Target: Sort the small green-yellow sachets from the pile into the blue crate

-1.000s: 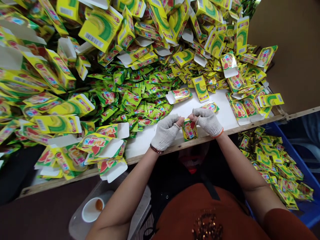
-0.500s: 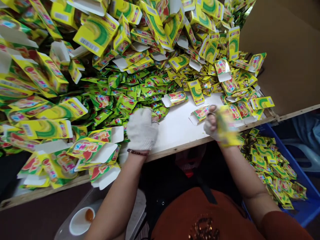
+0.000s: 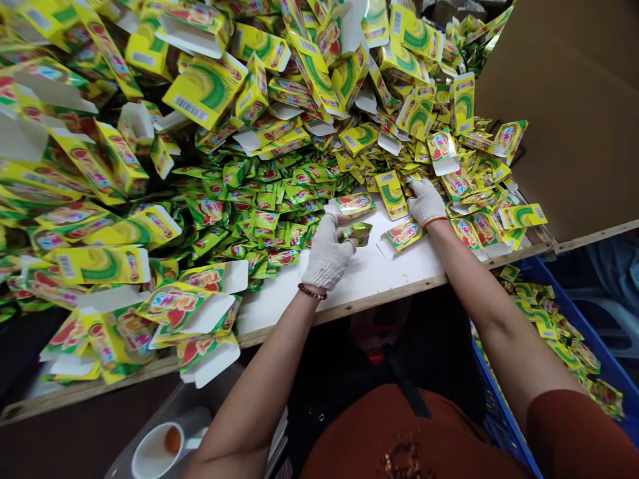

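My left hand (image 3: 328, 251), in a white knitted glove, is closed on a small green packet (image 3: 357, 233), pinched at the fingertips above the white tabletop (image 3: 319, 296). Just beyond it lies an open yellow-green carton (image 3: 352, 205) with a watermelon print. My right hand (image 3: 426, 202), gloved too, reaches to the front of the heap of small yellow packets (image 3: 369, 159). Its fingertips are partly hidden, so I cannot tell whether they grip one. Left of that hand is a yellow carton (image 3: 392, 194); below it, another carton (image 3: 401, 235) lies with a white flap open.
Green packets (image 3: 259, 199) are heaped at centre left. Many cartons (image 3: 204, 93) pile up behind and to the left. A blue crate (image 3: 542, 276) of filled cartons stands below right, beneath a brown cardboard panel (image 3: 564, 120). A white cup (image 3: 158, 447) sits below left.
My left hand has moved right from the green heap and now shows a green packet. My right hand has gone from the front edge to the yellow packets, without the yellow carton it held.
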The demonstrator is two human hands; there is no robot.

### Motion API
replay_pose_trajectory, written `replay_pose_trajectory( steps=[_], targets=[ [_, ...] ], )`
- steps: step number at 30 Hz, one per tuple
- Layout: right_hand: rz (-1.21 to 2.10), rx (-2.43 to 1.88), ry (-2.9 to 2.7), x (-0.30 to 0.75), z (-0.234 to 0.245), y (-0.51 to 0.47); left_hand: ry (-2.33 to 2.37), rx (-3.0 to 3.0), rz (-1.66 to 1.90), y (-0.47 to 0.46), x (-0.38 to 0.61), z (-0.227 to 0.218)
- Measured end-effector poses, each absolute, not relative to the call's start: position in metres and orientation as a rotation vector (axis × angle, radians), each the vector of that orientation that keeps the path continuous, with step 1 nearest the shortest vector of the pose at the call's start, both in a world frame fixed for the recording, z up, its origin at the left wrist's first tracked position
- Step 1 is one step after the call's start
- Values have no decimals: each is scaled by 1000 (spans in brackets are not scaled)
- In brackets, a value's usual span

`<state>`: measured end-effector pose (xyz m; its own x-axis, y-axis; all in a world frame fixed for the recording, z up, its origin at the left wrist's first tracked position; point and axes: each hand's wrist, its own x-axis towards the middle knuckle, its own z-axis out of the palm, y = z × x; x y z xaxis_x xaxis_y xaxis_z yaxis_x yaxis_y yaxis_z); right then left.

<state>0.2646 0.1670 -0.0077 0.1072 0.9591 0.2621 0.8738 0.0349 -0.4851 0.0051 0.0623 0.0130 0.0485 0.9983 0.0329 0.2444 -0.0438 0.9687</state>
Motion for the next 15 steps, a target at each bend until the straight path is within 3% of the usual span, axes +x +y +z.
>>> replay_pose_trajectory(
  steps=[6, 11, 15],
  targets=[
    [200, -1683, -1579, 282, 5, 136, 1275, 1188, 1144, 63, 9, 4],
    [911, -1307, -1710, 246, 23, 72, 1310, 1258, 1127, 57, 6, 6],
    [1075, -1282, -1895, 210, 25, 55, 1214, 1202, 1112, 54, 8, 2]
  ],
)
